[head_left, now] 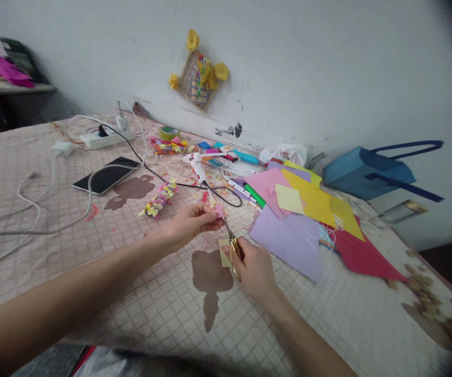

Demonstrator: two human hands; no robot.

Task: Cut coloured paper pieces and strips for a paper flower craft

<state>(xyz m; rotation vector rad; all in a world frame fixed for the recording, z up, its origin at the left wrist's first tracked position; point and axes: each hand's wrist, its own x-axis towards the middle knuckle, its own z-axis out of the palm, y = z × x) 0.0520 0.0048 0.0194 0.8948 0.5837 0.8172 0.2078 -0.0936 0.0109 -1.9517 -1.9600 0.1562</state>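
My left hand pinches a small piece of pink paper between thumb and fingers. My right hand is closed around the gold handles of a pair of scissors, whose blades point up at the pink paper. Whether the blades touch the paper is too small to tell. A small pale yellow paper piece lies on the cloth, partly behind the scissors. Left of my left hand lies a decorated strip of yellow, pink and purple paper bits. A white glue gun stands beyond my hands.
Coloured paper sheets spread to the right, beside a green marker. A tablet, white cables and a power strip lie left. A blue bag leans by the wall. Tape and paper scraps are at the back.
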